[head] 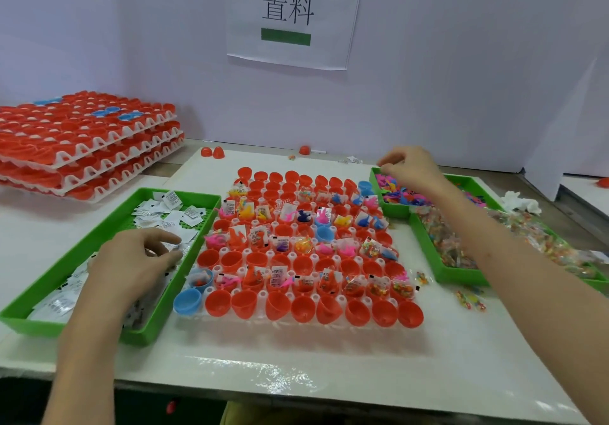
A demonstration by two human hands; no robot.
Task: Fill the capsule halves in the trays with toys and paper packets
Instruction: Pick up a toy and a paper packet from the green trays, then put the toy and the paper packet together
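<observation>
Left hand [131,260] on packets [171,217], right hand [408,167] in toys [395,194].
Both hands have bent fingers, and I cannot tell if either one holds anything. The packets lie in a green bin [33,324] on the left. The toys lie in a green bin [392,211] on the right. Between the bins, red and blue capsule halves [217,302] stand in rows on the tabletop [296,375]. Many already hold toys and packets.

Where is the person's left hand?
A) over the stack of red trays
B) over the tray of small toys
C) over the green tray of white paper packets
C: the left hand lies over white paper packets in the green tray; the right hand is at the toy tray.
</observation>
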